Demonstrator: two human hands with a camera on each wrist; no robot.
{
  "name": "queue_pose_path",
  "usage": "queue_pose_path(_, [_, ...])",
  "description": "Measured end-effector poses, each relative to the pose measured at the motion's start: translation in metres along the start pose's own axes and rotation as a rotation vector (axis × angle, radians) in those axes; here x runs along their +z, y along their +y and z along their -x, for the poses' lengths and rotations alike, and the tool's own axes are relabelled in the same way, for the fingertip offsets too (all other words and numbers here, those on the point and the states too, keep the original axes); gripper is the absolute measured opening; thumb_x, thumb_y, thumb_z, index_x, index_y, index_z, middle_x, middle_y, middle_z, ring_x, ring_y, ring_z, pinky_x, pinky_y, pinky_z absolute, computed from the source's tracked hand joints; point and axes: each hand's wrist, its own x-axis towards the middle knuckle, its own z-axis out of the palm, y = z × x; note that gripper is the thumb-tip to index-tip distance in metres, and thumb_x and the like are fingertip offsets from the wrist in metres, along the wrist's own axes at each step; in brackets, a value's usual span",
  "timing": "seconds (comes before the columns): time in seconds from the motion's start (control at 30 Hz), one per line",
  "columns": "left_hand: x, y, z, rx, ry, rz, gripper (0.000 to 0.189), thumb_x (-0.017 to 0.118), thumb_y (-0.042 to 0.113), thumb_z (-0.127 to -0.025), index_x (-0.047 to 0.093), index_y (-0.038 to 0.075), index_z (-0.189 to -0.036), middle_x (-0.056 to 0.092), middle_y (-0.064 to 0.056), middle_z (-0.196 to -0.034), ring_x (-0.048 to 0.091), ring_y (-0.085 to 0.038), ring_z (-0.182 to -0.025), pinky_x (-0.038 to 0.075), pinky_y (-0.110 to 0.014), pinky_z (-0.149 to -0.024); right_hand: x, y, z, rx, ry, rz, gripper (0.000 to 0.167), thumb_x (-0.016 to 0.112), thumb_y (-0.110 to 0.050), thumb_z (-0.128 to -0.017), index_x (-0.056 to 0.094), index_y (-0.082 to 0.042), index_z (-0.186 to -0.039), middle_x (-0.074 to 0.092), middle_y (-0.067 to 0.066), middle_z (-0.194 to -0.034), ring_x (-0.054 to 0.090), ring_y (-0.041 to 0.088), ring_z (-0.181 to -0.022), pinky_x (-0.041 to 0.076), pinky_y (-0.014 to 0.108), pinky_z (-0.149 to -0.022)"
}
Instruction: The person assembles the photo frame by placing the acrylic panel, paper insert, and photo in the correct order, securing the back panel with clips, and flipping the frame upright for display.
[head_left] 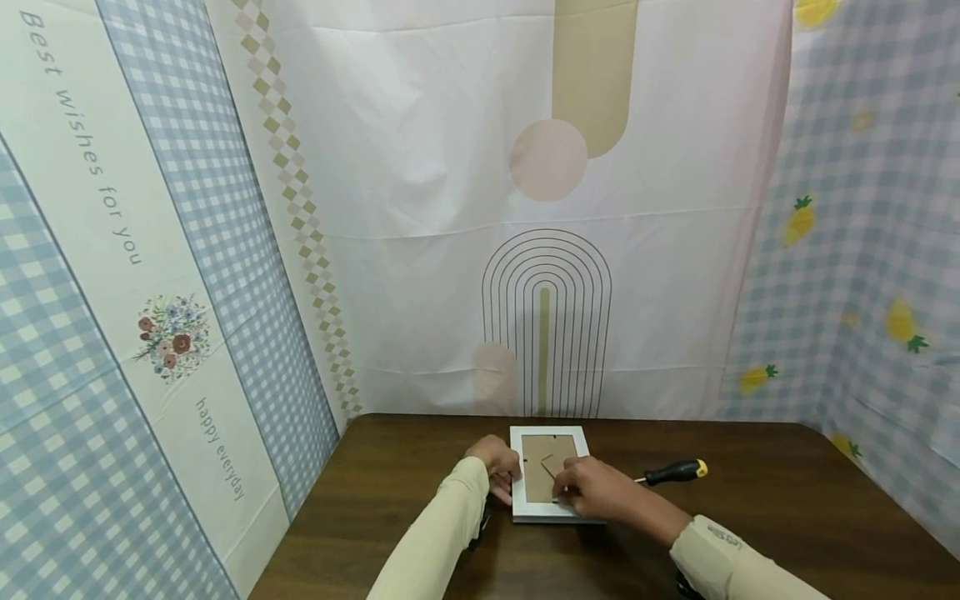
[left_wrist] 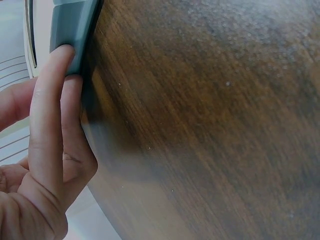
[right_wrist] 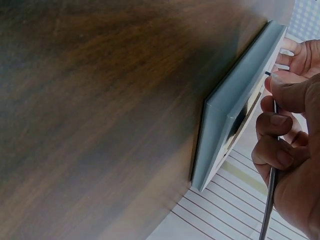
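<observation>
A white picture frame (head_left: 543, 510) lies on the table with its tan backing board (head_left: 538, 483) facing up. Small dark tabs show along the board's edges, and a thin strip stands out near its middle. My left hand (head_left: 501, 468) grips the frame's left side, fingers against the outer edge. Over the lower right of the backing is my right hand (head_left: 600, 490), which holds a screwdriver (head_left: 675, 472) with a black and yellow handle, its shaft (right_wrist: 268, 210) running through the curled fingers. In the right wrist view, thumb and forefinger are at a small dark tab (right_wrist: 268, 73).
The dark brown wooden table (head_left: 405, 467) has its far edge close behind the frame. A white patterned cloth (head_left: 420, 292) hangs at the back. Checked cloths hang at the left (head_left: 225, 208) and right (head_left: 795, 333).
</observation>
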Motion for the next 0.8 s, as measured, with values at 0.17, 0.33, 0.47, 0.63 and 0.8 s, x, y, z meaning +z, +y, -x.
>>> queue_pose_path(0.17, [0.0, -0.001, -0.003, -0.002, -0.008, 0.02, 0.008, 0.072, -0.007, -0.092, 0.069, -0.01, -0.085, 0.072, -0.019, -0.084, 0.078, -0.029, -0.066, 0.074, -0.032, -0.058, 0.003, -0.002, 0.003, -0.007, 0.025, 0.041, 0.021, 0.082, 0.003, -0.088, 0.083, -0.018, -0.088, 0.065, -0.008, -0.082, 0.057, -0.002, -0.073, 0.052, 0.014, -0.056])
queue_pose_path(0.33, [-0.002, 0.003, 0.007, 0.008, -0.004, 0.0, 0.009, 0.072, -0.006, -0.094, 0.069, -0.009, -0.086, 0.071, -0.018, -0.085, 0.079, -0.029, -0.068, 0.075, -0.031, -0.061, 0.004, -0.006, 0.005, -0.013, 0.038, 0.146, 0.021, 0.085, -0.001, -0.088, 0.08, -0.022, -0.086, 0.057, -0.01, -0.081, 0.049, -0.002, -0.066, 0.045, 0.015, -0.051])
queue_pose_path(0.47, [-0.004, 0.005, 0.014, 0.016, -0.008, 0.007, 0.008, 0.071, -0.006, -0.094, 0.068, -0.008, -0.086, 0.07, -0.017, -0.086, 0.078, -0.029, -0.068, 0.075, -0.031, -0.061, 0.004, -0.013, 0.004, -0.009, 0.023, 0.242, 0.027, 0.085, -0.003, -0.09, 0.07, -0.023, -0.078, 0.046, -0.01, -0.078, 0.035, 0.0, -0.062, 0.033, 0.016, -0.049])
queue_pose_path(0.63, [-0.004, 0.003, 0.01, 0.008, -0.017, 0.022, 0.008, 0.07, -0.007, -0.093, 0.068, -0.008, -0.086, 0.07, -0.017, -0.086, 0.077, -0.028, -0.067, 0.074, -0.031, -0.059, 0.004, -0.021, -0.001, 0.004, -0.02, 0.36, 0.037, 0.086, -0.004, -0.088, 0.06, -0.024, -0.07, 0.043, -0.01, -0.077, 0.031, 0.002, -0.06, 0.027, 0.02, -0.047])
queue_pose_path(0.8, [-0.003, 0.007, 0.019, 0.011, -0.005, 0.007, 0.008, 0.07, -0.006, -0.095, 0.068, -0.008, -0.087, 0.07, -0.017, -0.086, 0.077, -0.027, -0.068, 0.075, -0.031, -0.063, 0.002, -0.028, -0.008, 0.004, -0.064, 0.426, 0.035, 0.088, -0.001, -0.081, 0.064, -0.023, -0.068, 0.053, -0.008, -0.078, 0.037, 0.004, -0.058, 0.033, 0.022, -0.045])
